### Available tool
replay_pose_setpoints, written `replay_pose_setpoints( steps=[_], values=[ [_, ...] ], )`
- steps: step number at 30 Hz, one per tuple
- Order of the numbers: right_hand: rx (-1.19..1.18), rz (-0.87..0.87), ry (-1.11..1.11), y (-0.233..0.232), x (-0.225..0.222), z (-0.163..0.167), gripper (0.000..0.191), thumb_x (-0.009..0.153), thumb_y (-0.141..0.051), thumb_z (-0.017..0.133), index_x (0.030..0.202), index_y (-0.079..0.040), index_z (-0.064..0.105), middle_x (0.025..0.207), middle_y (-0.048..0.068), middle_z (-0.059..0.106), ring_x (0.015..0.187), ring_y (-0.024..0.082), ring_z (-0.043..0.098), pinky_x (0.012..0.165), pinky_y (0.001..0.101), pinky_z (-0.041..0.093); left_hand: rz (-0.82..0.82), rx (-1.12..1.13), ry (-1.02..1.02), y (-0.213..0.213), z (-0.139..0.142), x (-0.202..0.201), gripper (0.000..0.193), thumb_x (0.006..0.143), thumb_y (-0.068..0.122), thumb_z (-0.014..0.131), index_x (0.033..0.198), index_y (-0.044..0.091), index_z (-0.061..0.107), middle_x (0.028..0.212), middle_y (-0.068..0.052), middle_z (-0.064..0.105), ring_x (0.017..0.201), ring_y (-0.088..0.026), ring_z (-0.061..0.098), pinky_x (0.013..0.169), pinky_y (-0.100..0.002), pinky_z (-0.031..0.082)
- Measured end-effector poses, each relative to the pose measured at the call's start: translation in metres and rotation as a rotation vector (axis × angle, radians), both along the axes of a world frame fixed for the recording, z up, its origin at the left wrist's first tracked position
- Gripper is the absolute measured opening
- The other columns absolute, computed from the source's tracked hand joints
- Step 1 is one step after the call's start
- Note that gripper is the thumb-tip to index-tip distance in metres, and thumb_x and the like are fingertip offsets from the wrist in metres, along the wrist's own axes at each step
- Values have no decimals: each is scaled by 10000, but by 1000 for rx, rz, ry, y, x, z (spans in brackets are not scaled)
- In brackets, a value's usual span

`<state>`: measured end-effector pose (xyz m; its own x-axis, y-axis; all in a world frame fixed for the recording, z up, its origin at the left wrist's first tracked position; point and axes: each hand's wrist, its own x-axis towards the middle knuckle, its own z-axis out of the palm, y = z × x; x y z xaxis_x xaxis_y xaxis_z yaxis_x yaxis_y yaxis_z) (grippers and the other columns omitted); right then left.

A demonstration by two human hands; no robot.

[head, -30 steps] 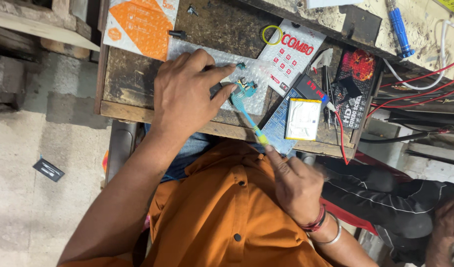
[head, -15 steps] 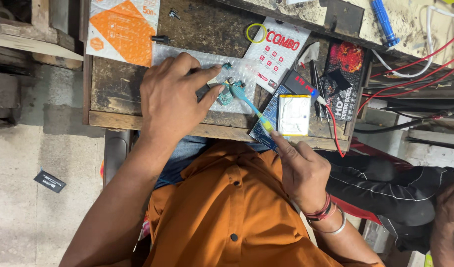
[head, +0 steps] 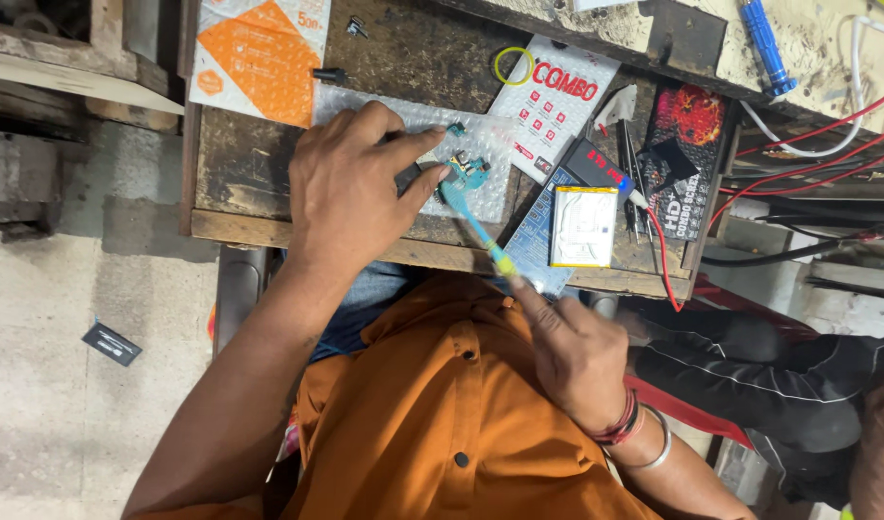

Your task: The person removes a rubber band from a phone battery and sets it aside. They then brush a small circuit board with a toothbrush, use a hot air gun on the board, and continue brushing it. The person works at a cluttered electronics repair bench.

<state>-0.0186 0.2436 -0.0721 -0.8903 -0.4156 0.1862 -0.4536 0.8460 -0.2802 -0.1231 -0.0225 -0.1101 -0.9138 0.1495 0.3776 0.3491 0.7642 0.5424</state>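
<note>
While the left hand (head: 350, 188) pins a small, thin, fragile circuit board (head: 469, 171) by its edge on bubble wrap (head: 480, 197), the right hand (head: 572, 351) grips a light brush (head: 475, 226) beside it.

A worn wooden bench (head: 259, 193) carries bubble wrap (head: 480, 183), an orange packet (head: 259, 58) and a yellow-edged battery (head: 583, 226).

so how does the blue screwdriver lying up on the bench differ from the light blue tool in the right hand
The dark blue screwdriver lies untouched at the bench's far edge; the light blue tool with a yellow band is gripped by the right hand. The screwdriver looks thicker and ribbed, the light blue tool thin and smooth. The tool's tip meets the small circuit board pinned by the left hand; the screwdriver touches no work. Both are slim hand tools.
</note>
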Motion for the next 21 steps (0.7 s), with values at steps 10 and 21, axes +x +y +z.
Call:
replay_pose_setpoints(
  steps=[10, 21],
  values=[
    [5, -132, -52, 0, -2, 1, 517, 905, 21, 728, 1377, -187, 700, 704, 68, 464, 545, 226, 499, 533, 388, 431, -5, 12, 4, 0, -1, -1, 316, 862, 337, 869, 1148, 217, 812, 960, 1, 618, 907, -217, 630, 788, -429, 498],
    [-20, -98, -39, 1, -1, -2, 526, 893, -3, 738, 1377, -200, 686, 707, 62, 470, 551, 224, 505, 535, 390, 438, -6, 11, 4, -1, 0, -2, 317, 863, 349, 864, 1148, 221, 812, 962, -1, 622, 917, -223, 636, 790, -434, 496]
  ],
)
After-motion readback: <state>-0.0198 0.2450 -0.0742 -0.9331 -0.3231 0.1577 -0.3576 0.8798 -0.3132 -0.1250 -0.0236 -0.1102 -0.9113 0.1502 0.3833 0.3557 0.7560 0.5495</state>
